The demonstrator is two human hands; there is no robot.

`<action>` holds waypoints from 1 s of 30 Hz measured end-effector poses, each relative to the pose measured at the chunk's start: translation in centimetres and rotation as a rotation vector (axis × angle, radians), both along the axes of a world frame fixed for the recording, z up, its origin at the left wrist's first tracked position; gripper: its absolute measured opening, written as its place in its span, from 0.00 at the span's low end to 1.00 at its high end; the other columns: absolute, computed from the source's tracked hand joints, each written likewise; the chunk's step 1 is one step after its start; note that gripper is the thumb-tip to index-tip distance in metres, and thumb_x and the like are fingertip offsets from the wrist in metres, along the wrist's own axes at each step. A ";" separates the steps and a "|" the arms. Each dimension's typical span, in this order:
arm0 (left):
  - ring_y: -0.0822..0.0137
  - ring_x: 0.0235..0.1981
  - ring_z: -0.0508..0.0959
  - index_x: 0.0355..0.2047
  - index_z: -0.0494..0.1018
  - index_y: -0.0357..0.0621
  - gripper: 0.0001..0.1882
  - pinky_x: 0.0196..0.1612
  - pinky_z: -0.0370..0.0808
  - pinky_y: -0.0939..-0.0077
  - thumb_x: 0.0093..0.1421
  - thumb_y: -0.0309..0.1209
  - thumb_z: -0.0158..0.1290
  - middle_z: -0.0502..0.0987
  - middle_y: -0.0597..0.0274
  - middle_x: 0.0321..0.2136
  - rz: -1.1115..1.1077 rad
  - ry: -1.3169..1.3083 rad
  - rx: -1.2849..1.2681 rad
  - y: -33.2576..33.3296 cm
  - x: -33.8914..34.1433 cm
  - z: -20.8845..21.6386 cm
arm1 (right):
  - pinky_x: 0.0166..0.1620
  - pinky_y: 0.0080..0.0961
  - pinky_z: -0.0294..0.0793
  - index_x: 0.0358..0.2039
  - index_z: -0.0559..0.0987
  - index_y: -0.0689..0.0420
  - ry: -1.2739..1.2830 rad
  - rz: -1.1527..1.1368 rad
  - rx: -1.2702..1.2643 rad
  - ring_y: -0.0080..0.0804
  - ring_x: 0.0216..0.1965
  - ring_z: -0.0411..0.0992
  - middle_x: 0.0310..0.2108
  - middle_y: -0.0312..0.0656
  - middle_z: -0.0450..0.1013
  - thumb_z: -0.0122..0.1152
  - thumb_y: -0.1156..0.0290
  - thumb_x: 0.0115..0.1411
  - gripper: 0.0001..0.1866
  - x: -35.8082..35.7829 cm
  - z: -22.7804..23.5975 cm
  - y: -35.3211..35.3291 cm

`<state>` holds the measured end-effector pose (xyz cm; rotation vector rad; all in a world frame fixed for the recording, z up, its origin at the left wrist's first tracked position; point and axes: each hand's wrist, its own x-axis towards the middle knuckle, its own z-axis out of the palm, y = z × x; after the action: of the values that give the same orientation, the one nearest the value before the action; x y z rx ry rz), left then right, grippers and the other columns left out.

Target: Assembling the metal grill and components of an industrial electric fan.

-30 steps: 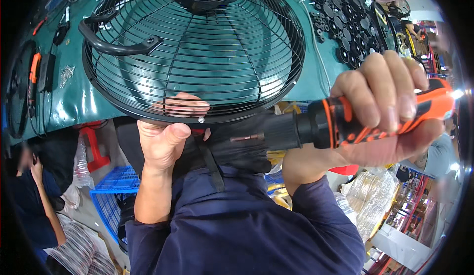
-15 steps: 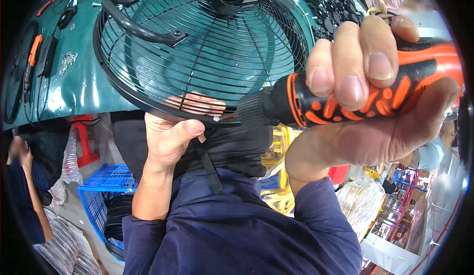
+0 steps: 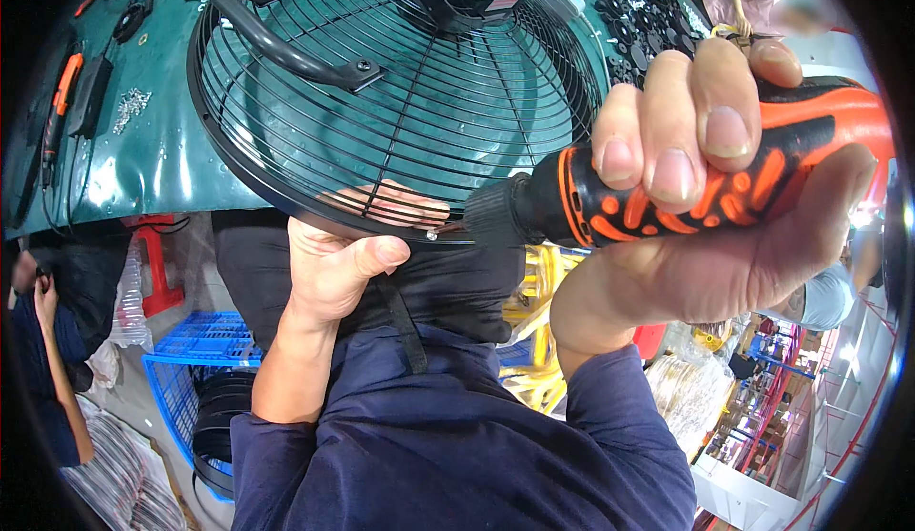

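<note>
Head view, fan cage (image 3: 401,121): black wire, over the green table (image 3: 176,145), near rim jutting past the edge.
Left hand (image 3: 334,266): clamped on that rim, fingers showing through the wires!
Right hand (image 3: 701,183): wrapped round the orange-and-black power screwdriver (image 3: 548,202).
Screw (image 3: 432,235): at the rim, driver's nose just beside it.

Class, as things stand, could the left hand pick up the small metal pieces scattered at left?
Probably not: the left hand holds the fan cage rim, and the small metal pieces lie outside it, to the left. Nothing covers them, but the hand would likely need freeing.
</note>
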<state>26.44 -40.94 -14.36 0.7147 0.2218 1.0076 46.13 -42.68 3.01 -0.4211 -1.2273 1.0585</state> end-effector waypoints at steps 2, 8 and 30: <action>0.68 0.29 0.80 0.42 0.79 0.28 0.17 0.33 0.77 0.76 0.52 0.24 0.67 0.82 0.43 0.39 -0.028 0.017 -0.012 0.0 -0.2 0.0 | 0.37 0.40 0.73 0.58 0.67 0.66 -0.013 0.003 -0.015 0.34 0.32 0.70 0.36 0.42 0.69 0.49 0.48 0.69 0.32 0.1 0.0 -0.1; 0.57 0.42 0.82 0.43 0.79 0.29 0.18 0.51 0.77 0.61 0.52 0.23 0.66 0.83 0.45 0.39 -0.052 0.001 -0.030 0.0 -0.2 0.1 | 0.37 0.39 0.72 0.57 0.67 0.66 0.010 -0.006 -0.044 0.34 0.32 0.70 0.37 0.42 0.69 0.50 0.49 0.69 0.31 -0.2 0.1 -0.3; 0.51 0.45 0.82 0.43 0.78 0.28 0.18 0.51 0.78 0.57 0.52 0.22 0.67 0.81 0.39 0.42 -0.044 -0.061 -0.057 -1.1 0.3 -0.2 | 0.32 0.36 0.73 0.50 0.68 0.64 -0.071 -0.212 -0.080 0.30 0.24 0.67 0.33 0.38 0.68 0.41 0.63 0.72 0.18 -1.7 -0.8 -0.1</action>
<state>26.75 -42.06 -14.59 0.6337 0.1809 0.9762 44.39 -42.81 2.24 -0.6407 -1.1768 0.9184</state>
